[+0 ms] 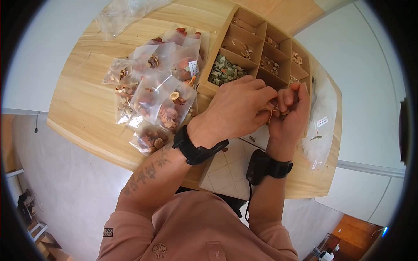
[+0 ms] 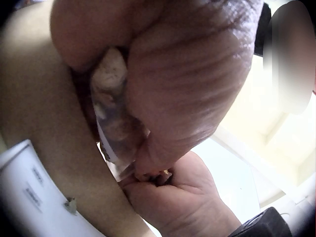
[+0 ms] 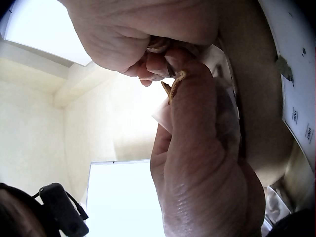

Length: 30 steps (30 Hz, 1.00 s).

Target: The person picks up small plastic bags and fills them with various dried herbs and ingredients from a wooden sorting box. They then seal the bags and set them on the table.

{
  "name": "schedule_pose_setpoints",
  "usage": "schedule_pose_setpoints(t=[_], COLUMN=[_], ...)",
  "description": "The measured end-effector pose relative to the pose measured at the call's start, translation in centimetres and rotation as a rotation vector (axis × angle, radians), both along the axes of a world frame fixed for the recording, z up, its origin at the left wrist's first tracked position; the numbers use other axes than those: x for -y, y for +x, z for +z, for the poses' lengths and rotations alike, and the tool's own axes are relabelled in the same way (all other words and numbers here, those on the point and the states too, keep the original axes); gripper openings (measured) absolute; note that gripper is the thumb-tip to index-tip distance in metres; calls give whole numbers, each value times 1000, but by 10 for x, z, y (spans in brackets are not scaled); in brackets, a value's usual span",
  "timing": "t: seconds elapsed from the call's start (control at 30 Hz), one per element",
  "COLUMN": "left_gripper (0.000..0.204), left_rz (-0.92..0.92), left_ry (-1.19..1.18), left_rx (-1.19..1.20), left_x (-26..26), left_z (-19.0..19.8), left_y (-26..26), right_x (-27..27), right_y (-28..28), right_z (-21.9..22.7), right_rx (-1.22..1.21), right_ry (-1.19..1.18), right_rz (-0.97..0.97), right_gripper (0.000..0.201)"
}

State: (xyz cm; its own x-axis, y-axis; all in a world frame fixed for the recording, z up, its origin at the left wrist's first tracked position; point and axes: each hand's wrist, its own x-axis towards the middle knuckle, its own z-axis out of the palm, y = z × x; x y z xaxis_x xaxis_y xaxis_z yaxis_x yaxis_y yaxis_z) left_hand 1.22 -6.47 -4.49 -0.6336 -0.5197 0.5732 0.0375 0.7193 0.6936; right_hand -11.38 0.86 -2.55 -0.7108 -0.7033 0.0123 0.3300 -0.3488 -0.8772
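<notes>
Both hands meet over the table's right half, fingertips close together. My left hand [image 1: 241,106], seen from its back, has curled fingers; in the left wrist view it grips a clear bag [image 2: 111,106] with pale dried pieces inside. My right hand [image 1: 289,113], palm partly up, has bent fingers that pinch at the same spot. A thin yellowish dried piece [image 3: 175,86] shows between the fingertips of the two hands. The head view hides most of the gripped bag behind the fingers.
A divided cardboard box [image 1: 211,90] with green leaves [image 1: 226,71] and dried bits stands beyond the hands. Several filled clear bags [image 1: 152,100] lie to the left. A white scale [image 3: 301,94] is below the hands, a tiled board [image 1: 226,169] nearer, plastic bags [image 1: 324,108] at right.
</notes>
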Motion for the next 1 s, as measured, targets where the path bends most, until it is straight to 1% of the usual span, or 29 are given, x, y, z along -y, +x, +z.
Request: schedule_pose_setpoints(t=[0.63, 1.0], left_gripper=[29, 25], left_rz=[23, 18], left_ry=[-26, -35], left_rx=[71, 86], left_x=[-6, -6], left_z=[5, 4], left_y=[2, 2], right_x=[-1, 0], right_y=[0, -1], right_z=[1, 1], right_rx=[-5, -3], right_ry=[-5, 0], right_rz=[11, -1], right_gripper=[23, 23])
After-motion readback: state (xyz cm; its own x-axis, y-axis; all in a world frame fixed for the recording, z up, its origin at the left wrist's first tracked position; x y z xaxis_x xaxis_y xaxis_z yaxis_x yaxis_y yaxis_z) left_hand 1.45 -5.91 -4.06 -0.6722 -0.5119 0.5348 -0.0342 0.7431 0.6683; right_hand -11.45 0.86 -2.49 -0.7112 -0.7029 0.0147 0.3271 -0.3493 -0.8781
